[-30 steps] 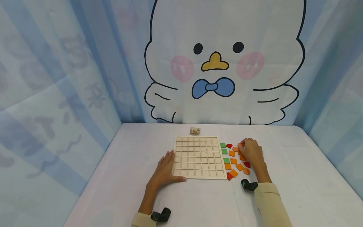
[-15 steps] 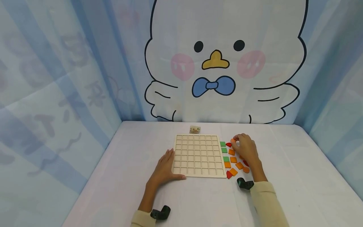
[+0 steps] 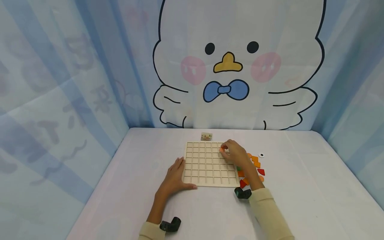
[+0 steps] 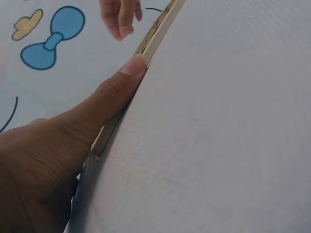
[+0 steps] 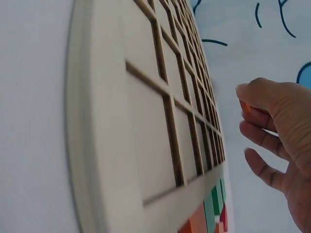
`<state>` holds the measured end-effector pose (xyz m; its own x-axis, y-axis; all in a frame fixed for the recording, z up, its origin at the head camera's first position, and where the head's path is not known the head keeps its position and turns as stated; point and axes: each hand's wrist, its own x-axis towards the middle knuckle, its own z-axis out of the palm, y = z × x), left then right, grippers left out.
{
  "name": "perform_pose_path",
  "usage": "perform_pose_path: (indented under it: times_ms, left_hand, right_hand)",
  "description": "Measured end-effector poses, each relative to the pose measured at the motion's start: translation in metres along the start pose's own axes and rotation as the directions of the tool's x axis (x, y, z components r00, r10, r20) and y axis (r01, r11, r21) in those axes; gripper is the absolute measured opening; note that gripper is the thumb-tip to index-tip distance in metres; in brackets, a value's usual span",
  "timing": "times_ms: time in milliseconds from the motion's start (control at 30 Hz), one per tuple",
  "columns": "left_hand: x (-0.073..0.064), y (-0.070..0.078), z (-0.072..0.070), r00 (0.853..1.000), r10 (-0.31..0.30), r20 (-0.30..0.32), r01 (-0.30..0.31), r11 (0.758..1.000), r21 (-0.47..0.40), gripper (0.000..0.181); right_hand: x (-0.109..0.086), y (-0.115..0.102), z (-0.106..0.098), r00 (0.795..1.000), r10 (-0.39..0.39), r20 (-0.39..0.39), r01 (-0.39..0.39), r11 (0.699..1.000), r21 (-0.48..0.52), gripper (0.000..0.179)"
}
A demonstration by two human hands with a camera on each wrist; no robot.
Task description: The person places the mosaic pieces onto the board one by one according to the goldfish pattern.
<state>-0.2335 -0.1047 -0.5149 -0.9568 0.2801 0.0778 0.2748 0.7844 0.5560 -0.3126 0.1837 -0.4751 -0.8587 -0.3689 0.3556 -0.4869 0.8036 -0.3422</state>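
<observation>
Grid board (image 3: pixel 206 165) of pale wood is laid flat on a white worktop (image 3: pixel 312 186), between the person's two hands. Its left side is met by the straight, slightly spread fingers of the left hand (image 3: pixel 175 178), while the thumb is stretched along the near edge. Nothing is gripped by that hand; the corner seems to be framed this way so that the board is kept from sliding. The left forearm is angled up from the near side of the worktop.

By the right hand (image 3: pixel 235 154), an orange piece (image 3: pixel 222 150) is held over the board's far right part. It is pinched between thumb and index finger, with the other fingers loosely curved and apart. A gap is seen below it in the right wrist view. Most of the piece is hidden, so its shape cannot be told. A fingertip hold is probably used because the piece is so small and thin. The right forearm is reached across the loose orange, red and green pieces (image 3: pixel 257 165), which are scattered just beside the board, perhaps for easy reach. Beyond the far edge, a small patterned card (image 3: pixel 206 136) is placed.
</observation>
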Motion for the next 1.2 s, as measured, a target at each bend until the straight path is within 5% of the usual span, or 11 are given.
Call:
perform_pose_path:
  times_ms: [267,633,933,1200]
  left_hand:
    - [0.001,0.000,0.000,1.000,0.012,-0.022,-0.010,0.995,0.102,0.126]
    - [0.005,-0.007,0.000,0.999,0.046,-0.003,-0.045,0.998,0.035,0.126]
    - [0.004,-0.010,0.004,0.999,0.044,0.014,-0.044,0.999,0.010,0.128]
    - [0.005,-0.009,0.002,0.999,0.044,0.016,-0.044,0.999,0.001,0.126]
  right_hand:
    - [0.017,-0.031,0.023,0.995,-0.045,0.085,0.043,0.999,0.030,0.023]
    - [0.038,-0.068,0.056,0.985,-0.051,0.164,0.026,0.988,0.153,0.023]
    - [0.046,-0.078,0.080,0.992,-0.015,0.129,-0.012,0.978,0.207,0.022]
    - [0.050,-0.082,0.080,0.993,0.036,0.117,-0.064,0.966,0.249,0.020]
